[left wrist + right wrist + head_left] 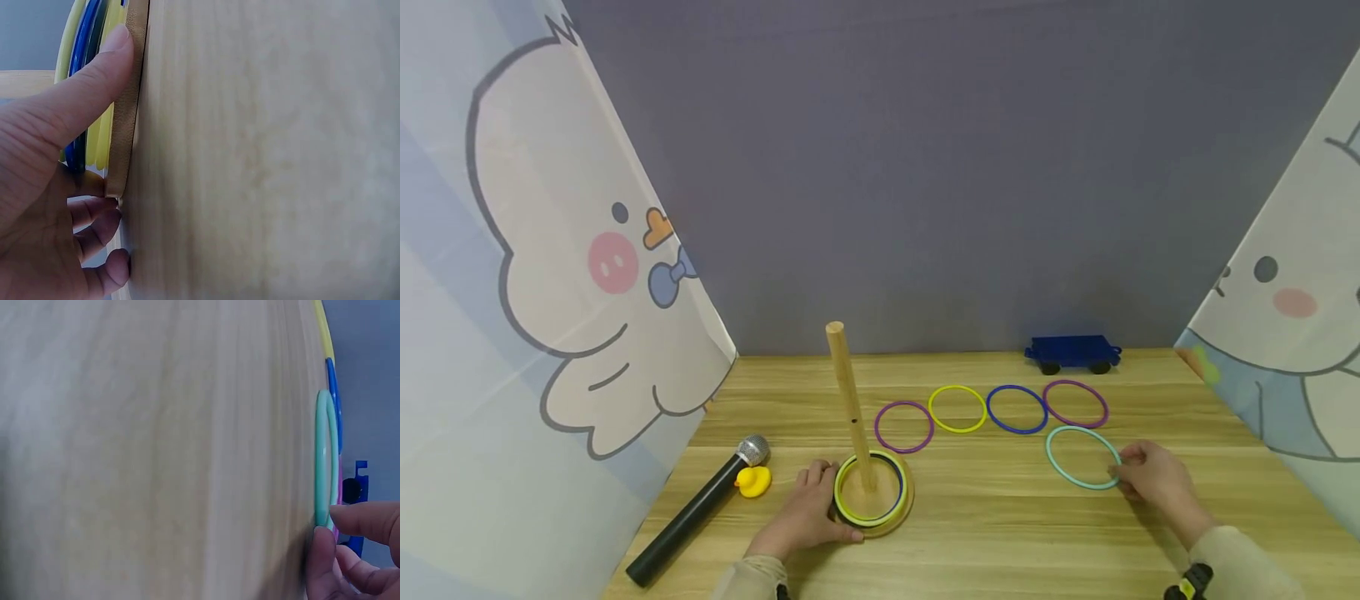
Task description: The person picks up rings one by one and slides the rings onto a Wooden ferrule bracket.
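Observation:
A wooden ring-toss stand (847, 392) rises from a round base on the table, with several yellow and blue rings (843, 515) stacked around its post. My left hand (808, 510) grips the left side of the base; in the left wrist view the thumb (100, 81) lies across the stacked rings and base edge, with fingers curled at the far side. Off to the right, my right hand (1156, 479) pinches the right edge of a mint-green ring (1078, 485). That ring (321, 456) shows between thumb and fingertips in the right wrist view, close over the table.
Behind the mint ring, a purple ring (1107, 408), blue ring (1017, 432), yellow ring (957, 431) and another purple ring (904, 452) form a row. A blue wheeled cart (1072, 352) stands at the back. Left lie a microphone (696, 517) and yellow toy duck (754, 482).

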`<state>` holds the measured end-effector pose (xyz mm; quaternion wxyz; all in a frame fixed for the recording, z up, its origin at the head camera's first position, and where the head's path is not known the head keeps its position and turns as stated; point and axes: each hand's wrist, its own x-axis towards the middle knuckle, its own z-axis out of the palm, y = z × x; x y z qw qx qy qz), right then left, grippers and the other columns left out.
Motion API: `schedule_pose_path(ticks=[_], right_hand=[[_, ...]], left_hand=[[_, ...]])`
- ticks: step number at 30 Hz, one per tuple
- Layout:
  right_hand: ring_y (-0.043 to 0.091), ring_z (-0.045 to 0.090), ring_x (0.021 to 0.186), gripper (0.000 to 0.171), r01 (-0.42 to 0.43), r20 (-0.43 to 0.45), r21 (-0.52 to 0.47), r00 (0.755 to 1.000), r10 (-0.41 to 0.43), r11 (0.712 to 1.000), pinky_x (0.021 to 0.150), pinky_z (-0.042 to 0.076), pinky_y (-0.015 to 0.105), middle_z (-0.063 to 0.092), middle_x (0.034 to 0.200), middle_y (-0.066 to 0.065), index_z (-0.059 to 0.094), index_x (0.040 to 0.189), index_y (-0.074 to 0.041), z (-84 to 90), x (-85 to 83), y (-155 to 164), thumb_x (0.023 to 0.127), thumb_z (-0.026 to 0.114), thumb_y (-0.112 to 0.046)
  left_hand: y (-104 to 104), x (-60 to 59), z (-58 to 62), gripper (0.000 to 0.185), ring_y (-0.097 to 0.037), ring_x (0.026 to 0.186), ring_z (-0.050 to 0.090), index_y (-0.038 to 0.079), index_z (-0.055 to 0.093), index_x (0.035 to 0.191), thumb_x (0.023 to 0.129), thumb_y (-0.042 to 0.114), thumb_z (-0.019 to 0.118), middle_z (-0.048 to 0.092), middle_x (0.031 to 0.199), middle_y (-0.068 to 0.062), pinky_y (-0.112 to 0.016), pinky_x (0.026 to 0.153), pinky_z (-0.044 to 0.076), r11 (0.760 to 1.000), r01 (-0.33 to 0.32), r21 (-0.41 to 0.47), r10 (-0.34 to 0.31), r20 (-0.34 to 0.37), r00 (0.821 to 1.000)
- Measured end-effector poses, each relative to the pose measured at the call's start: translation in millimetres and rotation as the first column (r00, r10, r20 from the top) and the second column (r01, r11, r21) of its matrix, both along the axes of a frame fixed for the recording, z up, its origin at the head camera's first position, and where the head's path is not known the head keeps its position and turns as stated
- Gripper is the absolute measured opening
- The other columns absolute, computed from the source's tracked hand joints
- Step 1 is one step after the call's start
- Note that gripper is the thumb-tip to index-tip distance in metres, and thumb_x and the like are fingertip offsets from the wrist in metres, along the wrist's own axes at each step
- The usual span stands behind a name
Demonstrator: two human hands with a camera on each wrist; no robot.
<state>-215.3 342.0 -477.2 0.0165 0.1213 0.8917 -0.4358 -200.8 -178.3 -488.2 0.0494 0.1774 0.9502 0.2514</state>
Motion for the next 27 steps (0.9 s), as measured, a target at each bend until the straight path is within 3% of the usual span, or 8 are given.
schedule_pose_path(ticks=[17,27], right_hand=[[0.017,0.06,0.061,0.029,-0.053,0.053,0.022,0.997,0.051,0.998,0.057,0.055,0.031,0.06,0.07,0.007,0.052,0.101,0.018,-1.0,1.8,-2,0.083,0.067,0.002],[0.016,0.061,0.058,0.008,-0.108,0.073,0.077,0.992,0.102,0.991,0.055,0.055,0.031,0.059,0.066,0.005,0.062,0.082,0.007,-0.5,8.1,-10,0.082,0.066,0.001]], left_hand=[[1,2.1,1.3,0.116,-0.036,0.117,0.038,-0.009,0.038,0.141,0.059,0.057,0.087,0.039,0.132,-0.019,-0.055,0.1,0.039,1.0,-0.003,0.019,0.002,0.02,1.0],[1,1.8,0.7,0.117,-0.036,0.117,0.038,-0.009,0.039,0.141,0.059,0.058,0.086,0.039,0.132,-0.019,-0.055,0.1,0.038,1.0,-0.005,0.012,0.005,0.008,1.0]])
